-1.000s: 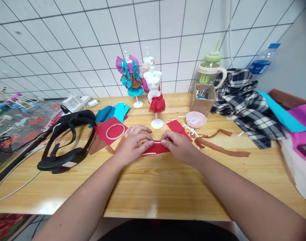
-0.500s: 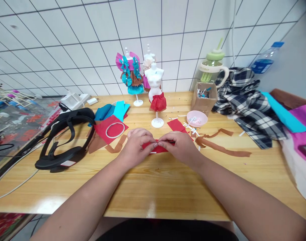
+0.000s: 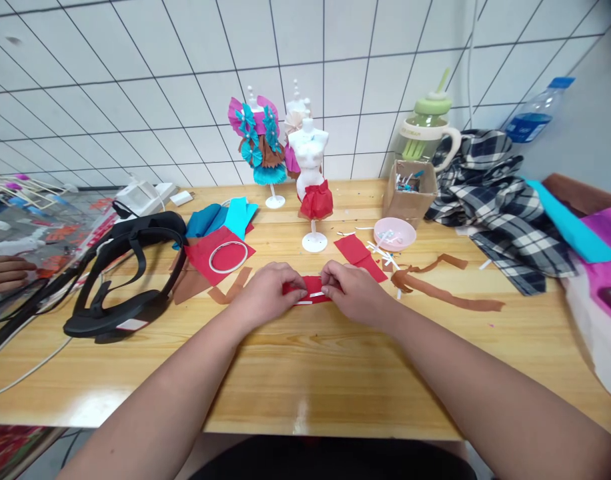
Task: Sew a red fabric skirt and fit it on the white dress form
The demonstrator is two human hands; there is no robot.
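Observation:
Close to the table's front half lies a small strip of red paper or cloth (image 3: 313,283), with short white strips on it. My left hand (image 3: 270,291) is closed with thumb and fingertips on the strip's left end. At the other end my right hand (image 3: 358,293) pinches with thumb and forefinger, beside a white strip. Just behind stands a white mannequin (image 3: 309,150) in a red skirt (image 3: 316,201). A folded red piece (image 3: 358,250) lies past my right fingers, near a pink bowl (image 3: 394,233) of white bits.
Two dressed mannequins (image 3: 259,137) stand behind. Left are a black headset (image 3: 135,313), a white ring (image 3: 228,270) on red sheet, and another person's hand (image 3: 5,275). Right are brown strips (image 3: 450,297), a cardboard box (image 3: 409,200), a green-lidded jug (image 3: 425,133) and plaid cloth (image 3: 505,220).
My hands have moved apart from the middle of the red strip, exposing a white strip between them. At far left another person's hand has come into view.

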